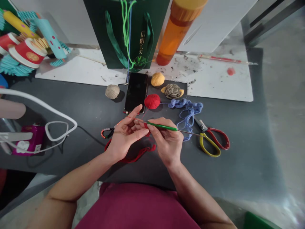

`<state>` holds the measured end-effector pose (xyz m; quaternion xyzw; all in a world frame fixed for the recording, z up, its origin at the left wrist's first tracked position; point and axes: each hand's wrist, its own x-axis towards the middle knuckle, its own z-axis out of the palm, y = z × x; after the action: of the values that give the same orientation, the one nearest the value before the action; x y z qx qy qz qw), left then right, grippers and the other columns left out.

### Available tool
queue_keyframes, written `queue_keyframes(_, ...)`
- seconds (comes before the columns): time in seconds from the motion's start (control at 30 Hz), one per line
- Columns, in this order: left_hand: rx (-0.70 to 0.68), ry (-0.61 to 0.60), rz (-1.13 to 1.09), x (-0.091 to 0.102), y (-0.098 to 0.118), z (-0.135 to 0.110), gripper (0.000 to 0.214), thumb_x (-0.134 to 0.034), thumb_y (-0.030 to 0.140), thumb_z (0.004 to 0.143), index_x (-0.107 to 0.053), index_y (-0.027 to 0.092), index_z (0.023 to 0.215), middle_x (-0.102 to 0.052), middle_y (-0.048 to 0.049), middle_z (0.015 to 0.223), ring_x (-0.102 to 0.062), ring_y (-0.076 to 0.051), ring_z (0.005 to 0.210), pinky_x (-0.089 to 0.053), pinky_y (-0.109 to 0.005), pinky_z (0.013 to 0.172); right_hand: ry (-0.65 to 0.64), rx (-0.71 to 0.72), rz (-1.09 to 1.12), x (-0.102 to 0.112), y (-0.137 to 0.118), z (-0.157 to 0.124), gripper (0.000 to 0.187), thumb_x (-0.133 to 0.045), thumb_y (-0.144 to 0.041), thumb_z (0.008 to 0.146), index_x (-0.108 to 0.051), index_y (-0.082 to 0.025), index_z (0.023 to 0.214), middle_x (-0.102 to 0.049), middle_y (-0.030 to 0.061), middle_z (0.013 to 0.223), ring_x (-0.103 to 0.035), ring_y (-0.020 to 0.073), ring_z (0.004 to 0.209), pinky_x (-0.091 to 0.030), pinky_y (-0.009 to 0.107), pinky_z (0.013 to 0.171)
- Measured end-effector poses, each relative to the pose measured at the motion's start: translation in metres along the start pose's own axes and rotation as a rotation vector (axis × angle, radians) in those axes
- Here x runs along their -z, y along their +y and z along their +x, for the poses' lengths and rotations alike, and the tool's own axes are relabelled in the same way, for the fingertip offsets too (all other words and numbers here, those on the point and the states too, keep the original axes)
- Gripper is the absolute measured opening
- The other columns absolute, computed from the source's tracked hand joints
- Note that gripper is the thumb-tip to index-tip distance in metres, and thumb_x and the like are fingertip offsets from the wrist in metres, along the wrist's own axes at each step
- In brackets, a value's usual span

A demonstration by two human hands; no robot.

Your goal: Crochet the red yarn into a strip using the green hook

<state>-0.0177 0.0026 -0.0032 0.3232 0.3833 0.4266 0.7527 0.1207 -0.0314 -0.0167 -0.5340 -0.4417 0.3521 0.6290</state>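
My right hand is shut on a green-handled crochet hook, whose thin metal shaft reaches past both sides of the grip. My left hand pinches red yarn near the hook's tip. A crocheted red strand hangs below the hands on the dark table. Just left of my left hand lies a beaded bracelet. Beyond the hands are a red yarn ball and a blue crocheted piece. Scissors with red and yellow handles lie to the right.
A smartphone, a beige twine ball, a yellow yarn ball and a coiled rope flower sit ahead. Behind stand a green paper bag and an orange bottle. A white cable and magenta box lie left.
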Motion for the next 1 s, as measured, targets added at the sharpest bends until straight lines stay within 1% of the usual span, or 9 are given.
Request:
queue_keyframes(0.17, 0.047, -0.031, -0.021, -0.001, 0.001, 0.000, 0.064, -0.094, 0.026, 0.076, -0.074, 0.030, 0.137, -0.066, 0.0067, 0.076, -0.058, -0.007, 0.070, -0.047, -0.020, 0.068, 0.094, -0.062, 0.101, -0.001, 0.009, -0.004, 0.011, -0.085, -0.037, 0.090, -0.081, -0.030, 0.097, -0.076, -0.0020, 0.087, -0.071, 0.0127, 0.073, -0.061, 0.027, 0.066)
queue_keyframes(0.37, 0.080, -0.040, -0.111, -0.004, 0.003, -0.002, 0.069, -0.094, 0.031, 0.077, -0.071, 0.033, 0.142, -0.066, 0.0067, 0.083, -0.057, -0.007, 0.075, -0.049, -0.021, 0.077, 0.030, -0.030, 0.178, -0.004, 0.005, -0.003, 0.011, -0.083, -0.038, 0.091, -0.078, -0.029, 0.094, -0.074, -0.0031, 0.083, -0.065, 0.0109, 0.063, -0.056, 0.024, 0.054)
queue_keyframes(0.53, 0.047, -0.014, -0.080, -0.004, 0.001, -0.003, 0.070, -0.094, 0.031, 0.077, -0.070, 0.034, 0.143, -0.066, 0.0070, 0.083, -0.057, -0.007, 0.076, -0.050, -0.021, 0.080, -0.086, 0.176, 0.003, -0.001, -0.004, 0.002, 0.002, -0.074, -0.027, 0.097, -0.076, -0.028, 0.098, -0.076, -0.0002, 0.083, -0.072, 0.0157, 0.075, -0.061, 0.030, 0.067)
queue_keyframes(0.63, -0.010, 0.014, -0.032, -0.004, -0.001, -0.005, 0.074, -0.092, 0.027, 0.080, -0.065, 0.034, 0.148, -0.069, 0.0060, 0.086, -0.059, -0.009, 0.079, -0.051, -0.022, 0.082, -0.037, 0.360, -0.198, 0.000, -0.005, 0.001, 0.011, -0.072, -0.021, 0.097, -0.077, -0.030, 0.101, -0.078, 0.0013, 0.085, -0.073, 0.0172, 0.076, -0.062, 0.034, 0.068)
queue_keyframes(0.7, -0.004, 0.016, -0.055, -0.004, -0.002, -0.005, 0.075, -0.091, 0.025, 0.080, -0.064, 0.034, 0.150, -0.070, 0.0060, 0.087, -0.061, -0.009, 0.080, -0.051, -0.023, 0.083, 0.015, 0.430, -0.288, -0.001, -0.003, -0.001, 0.014, -0.075, -0.021, 0.095, -0.079, -0.033, 0.100, -0.081, 0.0022, 0.090, -0.076, 0.0189, 0.078, -0.063, 0.037, 0.069)
queue_keyframes(0.77, 0.069, -0.011, -0.130, -0.003, -0.001, -0.003, 0.073, -0.092, 0.024, 0.080, -0.066, 0.032, 0.148, -0.069, 0.0066, 0.085, -0.061, -0.008, 0.078, -0.051, -0.022, 0.081, 0.027, 0.398, -0.253, -0.002, -0.001, -0.003, 0.015, -0.077, -0.022, 0.094, -0.080, -0.035, 0.100, -0.085, 0.0023, 0.098, -0.079, 0.0209, 0.084, -0.066, 0.040, 0.072)
queue_keyframes(0.9, 0.246, -0.066, -0.243, 0.000, 0.004, 0.001, 0.069, -0.096, 0.021, 0.073, -0.073, 0.026, 0.138, -0.067, 0.0080, 0.075, -0.060, -0.006, 0.072, -0.051, -0.020, 0.080, -0.028, 0.109, 0.104, -0.002, 0.002, -0.001, 0.003, -0.077, -0.034, 0.096, -0.079, -0.034, 0.098, -0.086, 0.0001, 0.094, -0.081, 0.0217, 0.088, -0.068, 0.041, 0.077)
queue_keyframes(0.97, 0.247, -0.080, -0.237, 0.000, 0.005, 0.001, 0.075, -0.098, 0.021, 0.070, -0.072, 0.028, 0.140, -0.069, 0.0080, 0.077, -0.062, -0.006, 0.073, -0.052, -0.020, 0.082, -0.061, 0.045, 0.153, 0.000, 0.002, 0.001, 0.006, -0.074, -0.037, 0.098, -0.078, -0.033, 0.097, -0.085, -0.0009, 0.090, -0.080, 0.0206, 0.086, -0.068, 0.040, 0.078)
queue_keyframes(1.0, 0.223, -0.079, -0.220, 0.000, 0.006, 0.001, 0.079, -0.098, 0.020, 0.071, -0.070, 0.030, 0.143, -0.070, 0.0081, 0.078, -0.062, -0.006, 0.073, -0.052, -0.021, 0.082, -0.061, 0.077, 0.096, 0.001, 0.002, 0.002, 0.005, -0.073, -0.035, 0.099, -0.077, -0.032, 0.097, -0.084, -0.0006, 0.089, -0.080, 0.0202, 0.085, -0.068, 0.040, 0.078)
